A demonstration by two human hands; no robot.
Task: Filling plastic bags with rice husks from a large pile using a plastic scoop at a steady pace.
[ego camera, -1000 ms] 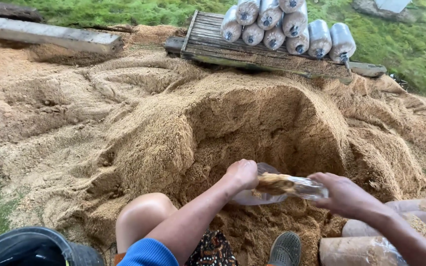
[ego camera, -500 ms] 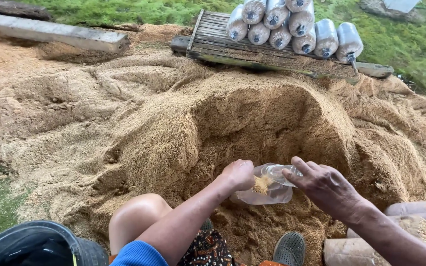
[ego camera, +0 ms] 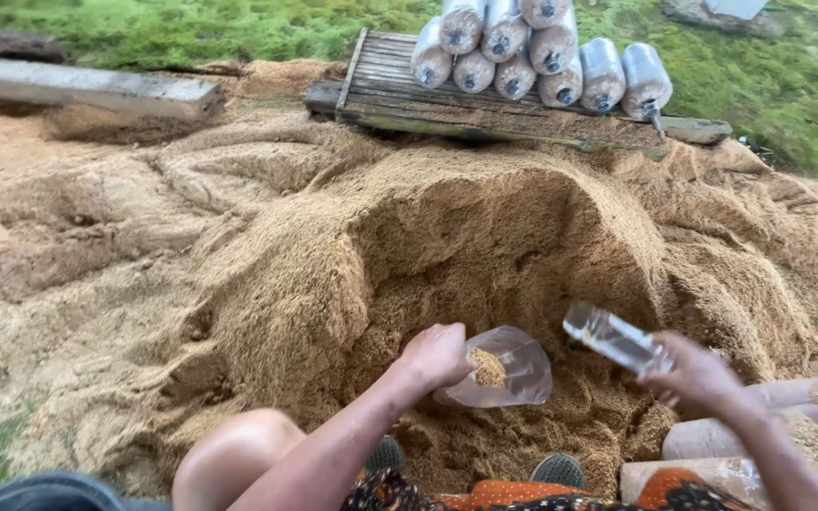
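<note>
before the sawdust heap (ego camera: pixel 485 237), left hand (ego camera: pixel 437 355) gripping clear bag (ego camera: pixel 508 371), right hand (ego camera: pixel 698 374) grasping plastic bottle (ego camera: pixel 615 338)

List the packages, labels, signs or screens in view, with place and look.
Clear plastic bag: left hand holds it open, a little sawdust inside.
Clear plastic bottle: in right hand, tilted.
Filled bags: stacked on wooden pallet, whitish cylinders.
Filled bags: bottom right, tan.
No labels, signs or screens.

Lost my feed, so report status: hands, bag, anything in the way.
Left hand grips clear plastic bag, a little sawdust inside. Right hand holds clear bottle beside it. Sawdust pile ahead, nothing blocking.
</note>
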